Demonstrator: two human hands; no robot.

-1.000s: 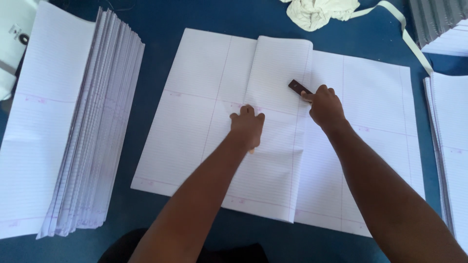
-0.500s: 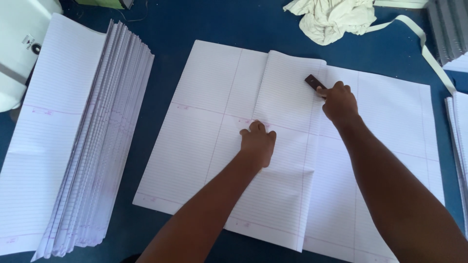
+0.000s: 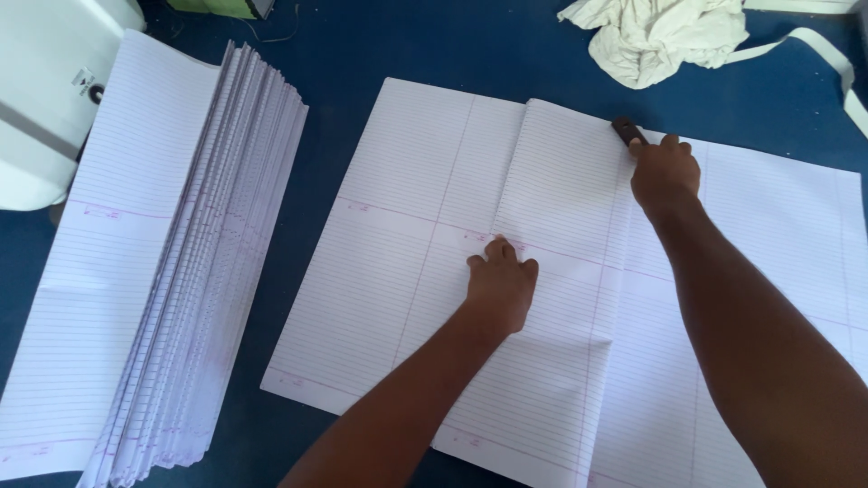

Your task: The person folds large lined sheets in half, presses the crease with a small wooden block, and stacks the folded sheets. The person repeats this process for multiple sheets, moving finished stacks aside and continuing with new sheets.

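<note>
At the far left edge there is a white machine (image 3: 41, 99), only partly in view. Beside it lies a tall stack (image 3: 172, 271) of lined sheets, fanned out at its right edge, on the blue table (image 3: 407, 45).

In the middle lies a large lined sheet (image 3: 398, 244), spread flat. A folded part (image 3: 561, 271) of paper lies over its centre, with the fold edge running from top to bottom.

The left hand (image 3: 500, 287) rests on this folded part, palm down. Its fingers are together and a little bent, and it holds nothing; it only presses the paper.

More to the right, the right hand (image 3: 665, 172) is at the top end of the fold. It is closed around a small dark tool (image 3: 627, 131), whose tip sticks out beyond the fingers and touches the paper near the top edge.

At the top right a crumpled white cloth (image 3: 660, 36) lies on the table, with a pale strap (image 3: 814, 50) beside it.
</note>
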